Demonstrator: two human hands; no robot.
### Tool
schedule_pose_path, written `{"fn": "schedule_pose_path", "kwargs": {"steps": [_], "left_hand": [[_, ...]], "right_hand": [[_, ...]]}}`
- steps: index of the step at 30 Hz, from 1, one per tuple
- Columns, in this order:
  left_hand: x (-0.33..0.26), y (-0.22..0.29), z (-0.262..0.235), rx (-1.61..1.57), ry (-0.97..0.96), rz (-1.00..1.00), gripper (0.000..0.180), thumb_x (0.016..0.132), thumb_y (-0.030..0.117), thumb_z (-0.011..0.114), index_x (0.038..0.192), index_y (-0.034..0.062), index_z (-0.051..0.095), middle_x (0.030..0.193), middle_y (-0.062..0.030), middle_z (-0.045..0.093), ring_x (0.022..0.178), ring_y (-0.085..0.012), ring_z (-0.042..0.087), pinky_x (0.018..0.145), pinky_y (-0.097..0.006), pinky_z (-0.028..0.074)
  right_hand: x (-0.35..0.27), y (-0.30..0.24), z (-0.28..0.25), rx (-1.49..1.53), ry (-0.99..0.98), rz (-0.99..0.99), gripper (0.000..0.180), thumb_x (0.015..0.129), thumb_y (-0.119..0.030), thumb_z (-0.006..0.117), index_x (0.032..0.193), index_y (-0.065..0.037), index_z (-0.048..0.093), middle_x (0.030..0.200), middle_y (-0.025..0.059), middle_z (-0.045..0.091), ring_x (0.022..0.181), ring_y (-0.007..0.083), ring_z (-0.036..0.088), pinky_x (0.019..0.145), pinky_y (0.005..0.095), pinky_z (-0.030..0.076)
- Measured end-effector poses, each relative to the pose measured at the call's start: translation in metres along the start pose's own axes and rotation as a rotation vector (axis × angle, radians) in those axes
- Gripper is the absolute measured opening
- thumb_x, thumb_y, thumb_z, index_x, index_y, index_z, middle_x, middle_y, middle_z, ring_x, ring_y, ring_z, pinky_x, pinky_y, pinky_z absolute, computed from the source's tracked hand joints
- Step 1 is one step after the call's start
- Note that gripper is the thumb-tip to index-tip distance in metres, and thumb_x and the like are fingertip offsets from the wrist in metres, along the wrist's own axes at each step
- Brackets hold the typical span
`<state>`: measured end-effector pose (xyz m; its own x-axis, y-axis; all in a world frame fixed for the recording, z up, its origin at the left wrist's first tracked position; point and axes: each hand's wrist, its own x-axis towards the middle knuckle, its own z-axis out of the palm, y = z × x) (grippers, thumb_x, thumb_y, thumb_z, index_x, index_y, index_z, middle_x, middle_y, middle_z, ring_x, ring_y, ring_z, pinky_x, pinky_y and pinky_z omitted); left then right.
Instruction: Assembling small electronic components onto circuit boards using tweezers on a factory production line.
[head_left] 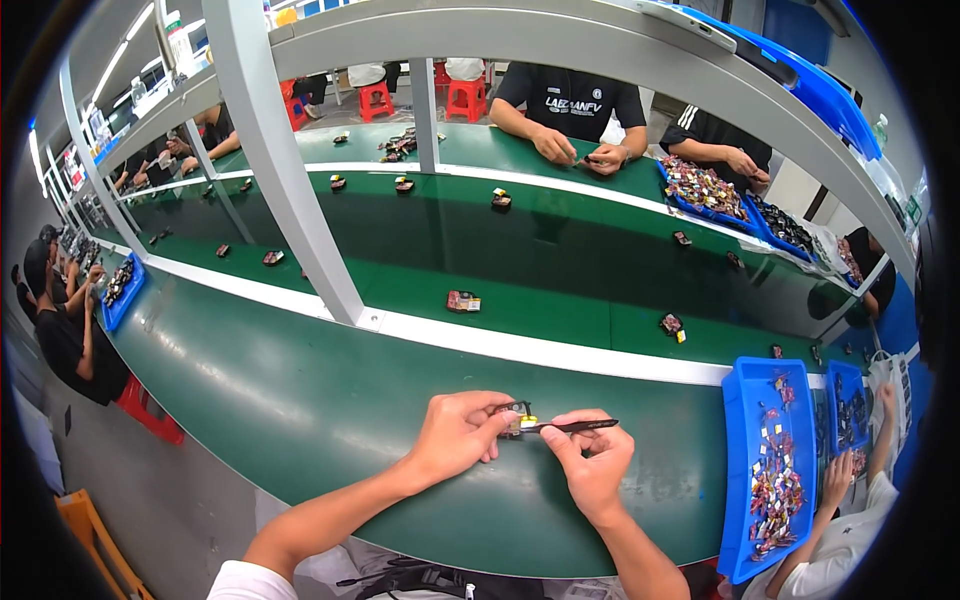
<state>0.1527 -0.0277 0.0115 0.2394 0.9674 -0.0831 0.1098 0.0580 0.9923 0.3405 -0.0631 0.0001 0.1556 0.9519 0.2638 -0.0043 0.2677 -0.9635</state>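
Over the green worktop (400,385), my left hand (462,432) pinches a small electronic part (514,416), dark with a clear-looking body and a yellow and white piece on it. My right hand (592,462) is closed on slim black tweezers (580,426), whose narrow end points left and meets the part near its yellow piece. Both hands are close together, just above the worktop. My left fingers hide some of the part, and the exact contact at the tip is too small to make out.
A blue tray (736,470) heaped with small colourful parts stands to my right, a second blue tray (848,372) beyond it. Ahead, a conveyor belt (560,318) carries scattered parts behind a white rail. A grey post (285,170) rises front left. Co-workers sit across and at both sides.
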Motion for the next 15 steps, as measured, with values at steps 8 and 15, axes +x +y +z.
{"fn": "schedule_pose_path", "kwargs": {"steps": [8, 15], "left_hand": [[-0.0030, -0.0053, 0.0019, 0.070, 0.052, 0.181, 0.020, 0.094, 0.005, 0.068, 0.109, -0.0081, 0.068, 0.085, -0.0111, 0.069, 0.056, -0.0123, 0.065, 0.050, -0.026, 0.051], [-0.0047, -0.0035, 0.0044, 0.083, 0.042, 0.216, 0.018, 0.096, 0.002, 0.065, 0.110, -0.0088, 0.067, 0.086, -0.0105, 0.067, 0.058, -0.0128, 0.066, 0.049, -0.027, 0.052]], "right_hand": [[-0.0012, -0.0002, -0.0067, -0.077, -0.026, 0.002, 0.014, 0.084, 0.005, 0.078, 0.092, 0.005, 0.067, 0.075, 0.0020, 0.066, 0.053, -0.0004, 0.049, 0.048, 0.0164, 0.035], [-0.0031, 0.0068, -0.0062, -0.217, -0.025, -0.087, 0.014, 0.081, 0.002, 0.081, 0.092, 0.002, 0.071, 0.064, -0.0014, 0.061, 0.047, -0.0006, 0.042, 0.045, 0.0189, 0.029]]}}
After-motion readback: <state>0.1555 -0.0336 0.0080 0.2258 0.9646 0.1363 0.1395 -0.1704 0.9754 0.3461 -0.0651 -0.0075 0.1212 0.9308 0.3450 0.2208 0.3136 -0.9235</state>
